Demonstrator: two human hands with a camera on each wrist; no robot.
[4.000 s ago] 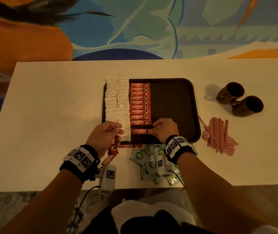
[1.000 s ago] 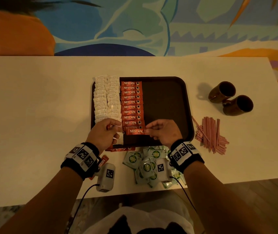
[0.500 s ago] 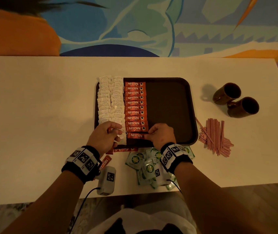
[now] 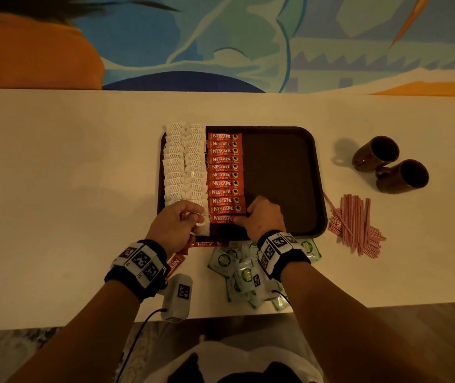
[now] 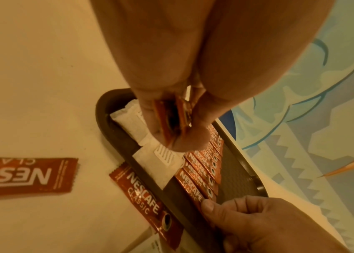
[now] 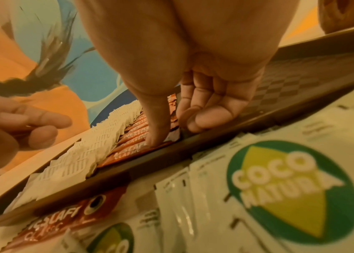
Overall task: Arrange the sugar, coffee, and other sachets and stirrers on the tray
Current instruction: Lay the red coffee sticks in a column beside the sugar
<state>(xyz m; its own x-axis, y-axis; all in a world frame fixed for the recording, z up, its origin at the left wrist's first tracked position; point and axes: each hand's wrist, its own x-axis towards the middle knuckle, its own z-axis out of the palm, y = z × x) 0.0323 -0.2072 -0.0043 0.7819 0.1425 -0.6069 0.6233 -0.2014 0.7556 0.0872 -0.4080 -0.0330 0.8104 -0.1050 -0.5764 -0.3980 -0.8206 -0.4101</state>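
A dark brown tray (image 4: 289,161) carries two columns of white sugar sachets (image 4: 183,164) and one column of red coffee sachets (image 4: 224,172). My right hand (image 4: 244,217) pinches the right end of the nearest coffee sachet (image 4: 222,218), which lies flat at the near end of the red column; the thumb (image 6: 156,130) presses on it. Over the tray's near left corner, my left hand (image 4: 198,219) grips a few more red coffee sachets (image 5: 167,119) in curled fingers. Two loose coffee sachets (image 5: 145,196) (image 5: 20,176) lie on the table by the tray's near rim.
A heap of green-and-white sachets (image 4: 237,269) lies under my right wrist, near the table's front edge. Pink stirrers (image 4: 356,222) are piled right of the tray, with two brown mugs (image 4: 375,153) (image 4: 403,176) on their sides behind them. A white device (image 4: 178,297) sits at the front edge.
My right hand has lowered the coffee sachet onto the tray at the near end of the red column. The left hand has stayed in place with its sachets.
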